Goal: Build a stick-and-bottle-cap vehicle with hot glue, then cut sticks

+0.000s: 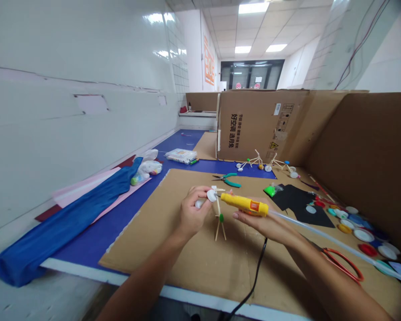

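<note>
My left hand (192, 213) is closed in a pinch on a small model made of wooden sticks and white bottle caps (217, 209), held above the cardboard sheet (187, 258). A green bead sits on one stick. My right hand (260, 220) grips a yellow hot glue gun (243, 204), whose nozzle touches the white cap at the top of the model. A clear glue stick (321, 236) trails from the gun's back, and a black cord (257, 276) hangs from it toward the table's near edge.
Green-handled pliers (227, 179) lie beyond the model. Two finished stick models (267, 164) stand by the cardboard box (254, 125). Black paper (297, 203), coloured bottle caps (350, 223) and red scissors (344, 264) are at the right. A blue cloth (70, 218) lies left.
</note>
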`<move>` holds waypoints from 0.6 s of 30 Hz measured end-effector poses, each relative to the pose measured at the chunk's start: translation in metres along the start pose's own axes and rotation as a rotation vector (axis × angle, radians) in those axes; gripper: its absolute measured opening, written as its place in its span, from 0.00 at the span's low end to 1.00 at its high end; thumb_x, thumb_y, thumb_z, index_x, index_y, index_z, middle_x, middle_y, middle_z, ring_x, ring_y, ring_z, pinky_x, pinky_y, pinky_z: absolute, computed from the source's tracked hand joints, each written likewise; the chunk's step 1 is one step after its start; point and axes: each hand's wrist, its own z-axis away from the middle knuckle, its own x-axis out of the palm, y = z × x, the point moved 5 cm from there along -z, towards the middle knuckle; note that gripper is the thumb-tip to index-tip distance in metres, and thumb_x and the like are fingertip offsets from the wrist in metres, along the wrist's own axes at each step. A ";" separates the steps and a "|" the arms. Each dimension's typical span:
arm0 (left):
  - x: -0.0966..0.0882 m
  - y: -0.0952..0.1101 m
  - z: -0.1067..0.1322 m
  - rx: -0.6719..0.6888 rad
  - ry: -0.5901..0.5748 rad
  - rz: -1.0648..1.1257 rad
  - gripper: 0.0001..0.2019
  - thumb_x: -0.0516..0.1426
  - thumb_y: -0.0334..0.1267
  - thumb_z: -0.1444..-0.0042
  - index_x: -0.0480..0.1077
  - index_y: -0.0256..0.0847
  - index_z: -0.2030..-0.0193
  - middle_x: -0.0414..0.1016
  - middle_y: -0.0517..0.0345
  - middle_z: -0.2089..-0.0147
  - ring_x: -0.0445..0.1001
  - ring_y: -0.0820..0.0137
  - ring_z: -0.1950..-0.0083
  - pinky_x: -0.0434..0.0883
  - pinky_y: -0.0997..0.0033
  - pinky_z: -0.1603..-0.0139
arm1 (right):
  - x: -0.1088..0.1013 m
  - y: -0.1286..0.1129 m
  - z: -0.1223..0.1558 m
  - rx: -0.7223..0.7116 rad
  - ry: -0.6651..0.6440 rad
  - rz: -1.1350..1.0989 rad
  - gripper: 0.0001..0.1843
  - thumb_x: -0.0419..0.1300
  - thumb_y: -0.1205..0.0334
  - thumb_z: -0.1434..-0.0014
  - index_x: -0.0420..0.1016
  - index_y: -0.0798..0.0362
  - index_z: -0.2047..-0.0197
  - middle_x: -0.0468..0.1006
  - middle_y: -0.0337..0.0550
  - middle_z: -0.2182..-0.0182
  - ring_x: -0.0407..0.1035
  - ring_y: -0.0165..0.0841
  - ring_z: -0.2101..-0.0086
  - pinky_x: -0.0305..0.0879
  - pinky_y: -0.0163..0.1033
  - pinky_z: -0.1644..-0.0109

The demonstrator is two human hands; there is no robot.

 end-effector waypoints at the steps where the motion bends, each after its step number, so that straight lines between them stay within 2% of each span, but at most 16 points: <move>1: 0.000 0.000 0.000 0.002 0.002 -0.002 0.04 0.60 0.35 0.42 0.73 0.42 0.68 0.80 0.52 0.58 0.77 0.66 0.56 0.72 0.64 0.54 | 0.000 0.000 0.000 -0.002 0.000 0.003 0.18 0.67 0.50 0.44 0.66 0.50 0.74 0.62 0.34 0.79 0.54 0.27 0.78 0.50 0.35 0.77; 6: -0.001 0.003 -0.001 0.020 0.015 -0.014 0.04 0.60 0.35 0.42 0.74 0.42 0.69 0.80 0.52 0.59 0.77 0.66 0.56 0.72 0.64 0.54 | 0.000 0.000 0.001 -0.029 -0.012 0.023 0.19 0.66 0.50 0.42 0.65 0.50 0.74 0.62 0.34 0.79 0.55 0.27 0.78 0.51 0.35 0.77; 13: -0.001 0.005 -0.001 0.024 0.022 -0.034 0.06 0.60 0.38 0.41 0.74 0.42 0.68 0.80 0.53 0.61 0.76 0.65 0.57 0.72 0.63 0.53 | -0.001 -0.002 0.001 -0.071 0.006 0.165 0.20 0.64 0.48 0.40 0.63 0.50 0.74 0.65 0.36 0.77 0.58 0.29 0.77 0.54 0.37 0.75; 18: -0.001 0.001 0.000 -0.029 0.033 -0.023 0.07 0.60 0.40 0.41 0.75 0.42 0.69 0.79 0.52 0.60 0.76 0.65 0.57 0.72 0.63 0.54 | 0.001 -0.013 0.001 -0.274 0.051 0.337 0.18 0.61 0.50 0.37 0.65 0.49 0.74 0.69 0.38 0.76 0.63 0.31 0.75 0.56 0.38 0.71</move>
